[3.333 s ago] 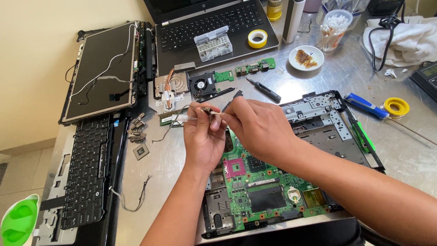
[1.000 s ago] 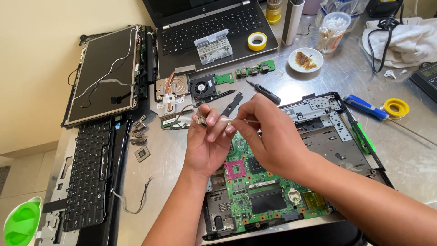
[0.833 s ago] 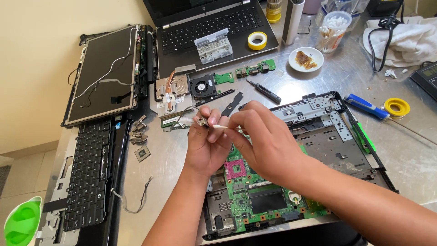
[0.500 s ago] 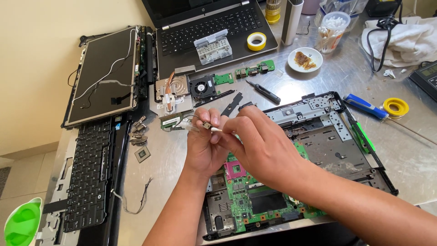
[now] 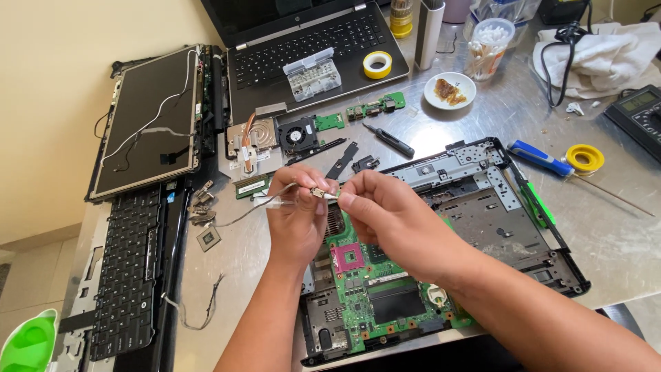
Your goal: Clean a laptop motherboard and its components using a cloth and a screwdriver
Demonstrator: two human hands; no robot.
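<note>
Both hands meet above the open laptop base [image 5: 482, 207]. My left hand [image 5: 297, 219] pinches a small connector on a thin grey cable [image 5: 256, 207] that trails off to the left over the table. My right hand [image 5: 392, 217] pinches the connector's tip [image 5: 323, 194] from the right, fingertips almost touching the left hand's. Beneath the hands lies the green motherboard [image 5: 375, 286] with a pink processor socket [image 5: 346, 258], still seated in the black laptop base.
A removed screen panel [image 5: 148, 120] and loose keyboard [image 5: 127, 269] lie at left. A second laptop [image 5: 310, 41], cooling fan with heatsink [image 5: 275, 134], black screwdriver [image 5: 389, 140], yellow tape rolls, small dish, blue-handled tool [image 5: 540, 158] and multimeter [image 5: 637, 114] crowd the metal table.
Both hands stay together over the laptop base, shifting slightly while working the small connector; the cable end has turned a little between the fingertips. Nothing else moved.
</note>
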